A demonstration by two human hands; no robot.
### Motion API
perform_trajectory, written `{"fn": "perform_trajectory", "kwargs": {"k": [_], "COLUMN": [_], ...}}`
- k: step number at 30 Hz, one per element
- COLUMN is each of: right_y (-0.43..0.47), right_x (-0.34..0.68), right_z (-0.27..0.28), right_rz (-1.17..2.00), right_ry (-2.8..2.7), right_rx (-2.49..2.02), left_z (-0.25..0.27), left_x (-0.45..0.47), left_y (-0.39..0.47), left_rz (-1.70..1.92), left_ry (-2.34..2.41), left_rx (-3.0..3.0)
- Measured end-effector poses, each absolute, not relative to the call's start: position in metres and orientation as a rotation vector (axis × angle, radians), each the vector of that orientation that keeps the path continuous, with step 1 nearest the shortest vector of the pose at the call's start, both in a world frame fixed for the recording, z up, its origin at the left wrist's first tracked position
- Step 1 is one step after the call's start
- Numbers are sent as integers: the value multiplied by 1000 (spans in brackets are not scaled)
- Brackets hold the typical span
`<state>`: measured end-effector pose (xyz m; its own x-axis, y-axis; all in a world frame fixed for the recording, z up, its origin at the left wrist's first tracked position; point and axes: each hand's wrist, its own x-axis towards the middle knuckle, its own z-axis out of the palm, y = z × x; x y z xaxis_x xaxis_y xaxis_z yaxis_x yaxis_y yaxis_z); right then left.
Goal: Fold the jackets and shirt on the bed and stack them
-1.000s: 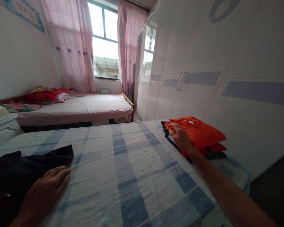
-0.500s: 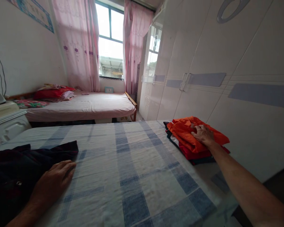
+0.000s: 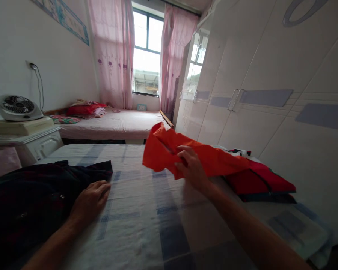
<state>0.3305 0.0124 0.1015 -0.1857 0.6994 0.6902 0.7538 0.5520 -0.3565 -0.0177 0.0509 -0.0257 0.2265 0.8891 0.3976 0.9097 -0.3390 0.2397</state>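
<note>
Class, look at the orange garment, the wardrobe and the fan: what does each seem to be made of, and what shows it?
Orange garment: thin fabric, fairly matt; it droops and creases. Wardrobe: perhaps laminated board, glossy; its far doors reflect the window. Fan: likely plastic; it looks smooth, pale and rounded.

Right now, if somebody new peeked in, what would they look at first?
Probably the bright orange garment, held up by the right hand over the blue-and-white bedsheet, just left of the folded red garment. Next might come the pink curtains on either side of the bright window at the back. The dark garment beside the left hand, at the near left, stands out too.
</note>
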Motion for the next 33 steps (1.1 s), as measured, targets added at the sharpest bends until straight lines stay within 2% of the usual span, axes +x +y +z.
{"fn": "perform_trajectory", "kwargs": {"k": [6, 10, 15, 19, 22, 28, 30, 33], "right_y": [-6, 2, 18, 22, 25, 27, 26, 24], "right_x": [274, 327, 427, 468, 472, 468, 469, 473], "right_z": [60, 52, 23, -4, -11, -9, -8, -5], "right_rz": [251, 73, -192, -67, 9, 31, 17, -77], "right_ry": [-2219, -1877, -1414, -1182, -1129, -1113, -1102, -1063], "right_rx": [-1045, -1282, -1641, -1847, -1836, -1784, -1745, -1625], "left_z": [-15, -3, 10, 17, 11, 2, 23, 81], "left_x": [-18, -18, 4, 52, 92, 129, 124, 102], "left_y": [38, 27, 4, -19, -36, -37, -20, 11], "left_rz": [-1216, -1391, -1325, -979, -770, -915, -1044, -1346], "left_ry": [-1932, -1912, -1398, -1122, -1207, -1717, -1844, -1908], "left_rx": [-2376, -2150, -2155, -2470, -2651, -2873, -2823, -2556]}}
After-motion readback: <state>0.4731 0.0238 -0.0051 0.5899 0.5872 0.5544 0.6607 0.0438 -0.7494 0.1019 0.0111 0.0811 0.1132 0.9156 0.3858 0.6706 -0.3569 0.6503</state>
